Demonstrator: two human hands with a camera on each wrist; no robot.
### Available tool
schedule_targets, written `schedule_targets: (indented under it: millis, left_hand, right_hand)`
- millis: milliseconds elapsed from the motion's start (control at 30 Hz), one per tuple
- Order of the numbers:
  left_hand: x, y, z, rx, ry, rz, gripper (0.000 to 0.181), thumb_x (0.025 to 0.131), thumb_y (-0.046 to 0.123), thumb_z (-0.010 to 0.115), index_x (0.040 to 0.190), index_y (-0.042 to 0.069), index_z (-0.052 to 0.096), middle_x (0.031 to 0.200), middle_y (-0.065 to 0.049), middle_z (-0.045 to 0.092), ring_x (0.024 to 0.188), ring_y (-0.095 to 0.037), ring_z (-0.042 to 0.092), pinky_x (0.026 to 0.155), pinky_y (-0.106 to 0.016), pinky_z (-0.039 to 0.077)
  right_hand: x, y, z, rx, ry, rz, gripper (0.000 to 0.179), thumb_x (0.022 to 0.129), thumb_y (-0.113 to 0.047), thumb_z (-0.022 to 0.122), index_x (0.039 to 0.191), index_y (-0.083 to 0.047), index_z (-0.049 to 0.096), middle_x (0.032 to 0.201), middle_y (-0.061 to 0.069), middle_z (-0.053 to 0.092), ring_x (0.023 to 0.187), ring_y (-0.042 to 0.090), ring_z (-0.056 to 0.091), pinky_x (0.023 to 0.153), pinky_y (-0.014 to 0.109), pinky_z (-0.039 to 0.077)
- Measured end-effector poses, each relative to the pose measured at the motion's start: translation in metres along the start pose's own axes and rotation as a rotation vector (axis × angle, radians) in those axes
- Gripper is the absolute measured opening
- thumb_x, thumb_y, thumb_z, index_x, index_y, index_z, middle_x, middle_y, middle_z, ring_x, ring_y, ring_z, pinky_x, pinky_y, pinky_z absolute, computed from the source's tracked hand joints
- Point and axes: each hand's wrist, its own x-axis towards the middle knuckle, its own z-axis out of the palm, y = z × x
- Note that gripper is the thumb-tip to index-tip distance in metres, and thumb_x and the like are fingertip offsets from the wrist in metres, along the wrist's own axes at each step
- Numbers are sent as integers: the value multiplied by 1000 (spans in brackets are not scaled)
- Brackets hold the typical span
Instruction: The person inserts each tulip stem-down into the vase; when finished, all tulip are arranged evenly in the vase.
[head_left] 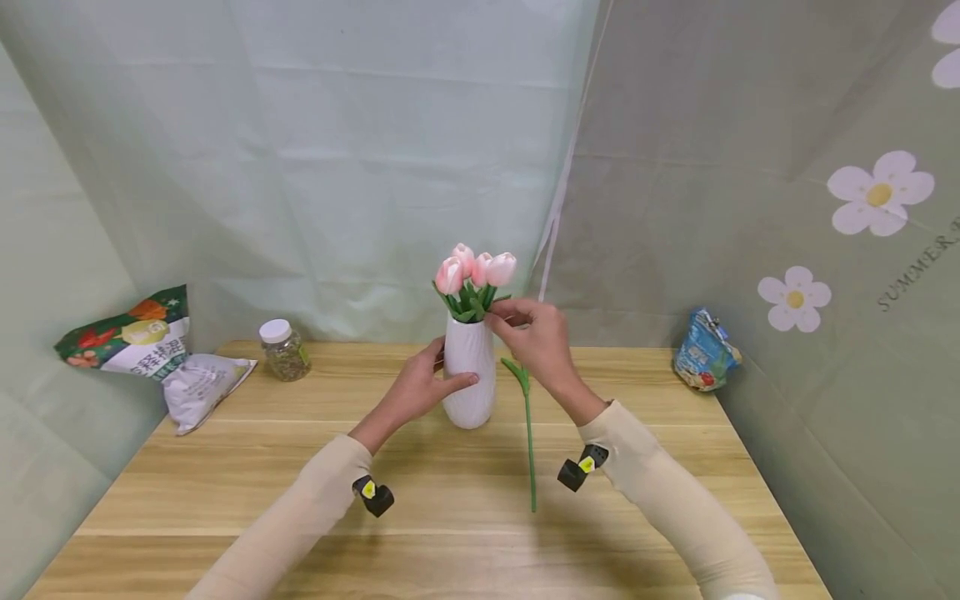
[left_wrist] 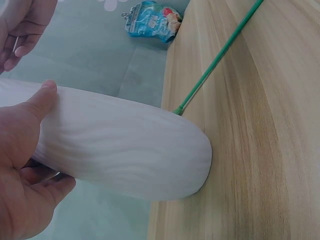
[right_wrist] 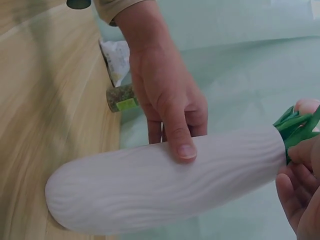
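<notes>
A white ridged vase (head_left: 470, 375) stands upright on the table, filled with several pink tulips (head_left: 472, 268) whose green leaves spread over its mouth. My left hand (head_left: 412, 387) grips the vase from the left, thumb across its front and fingers partly hidden behind it. At the rim, my right hand (head_left: 536, 337) pinches green stem or leaf (right_wrist: 300, 132) with thumb and fingertips; exactly which piece is hidden by the fingers. To the right of the vase lies a green stem (head_left: 530, 442) with a leaf; no bloom shows on it.
On the wooden table (head_left: 450, 517), a lidded jar (head_left: 285, 352) stands at the back left, beside a green and white snack bag (head_left: 168, 350). A blue packet (head_left: 705, 352) stands at the back right. Pale cloth walls (head_left: 337, 167) close in the back and sides.
</notes>
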Motion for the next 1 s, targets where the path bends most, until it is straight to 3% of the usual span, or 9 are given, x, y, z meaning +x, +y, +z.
schedule_targets:
  millis: [333,600,767,1000]
  left_hand:
    - [1,2,0,-1,2,13,86,89,42,80,153,3,39,146,-17,54,134,-33,55,112,-48,48]
    - [2,2,-1,3,2,8,85,89,39,81,153,1,39,145,-19,54,134,-34,55,112,-49,47]
    - [2,1,-1,8,3,9,84,89,38,81,152,0,40,144,-20,55,133,-34,56,111,-48,48]
    - [2,1,0,12,2,11,85,89,38,81,153,0,40,145,-20,55,133,-34,56,111,-48,48]
  right_hand:
    - [-17,18,-11,84,-11,85,19,93,-20,77,109,-9,78,97,6,76,83,20,73,62,31,62]
    - [-42,55,-18,59,-9,227,25,92,-31,78,108,-12,80,97,3,77,83,20,73,67,30,60]
    - [-61,79,-16,73,-29,294,21,93,-24,77,108,-11,79,97,6,77,82,26,74,65,29,62]
    - [-82,111,-5,-8,-25,332,20,89,-21,81,104,-8,80,92,5,78,79,16,73,65,25,60]
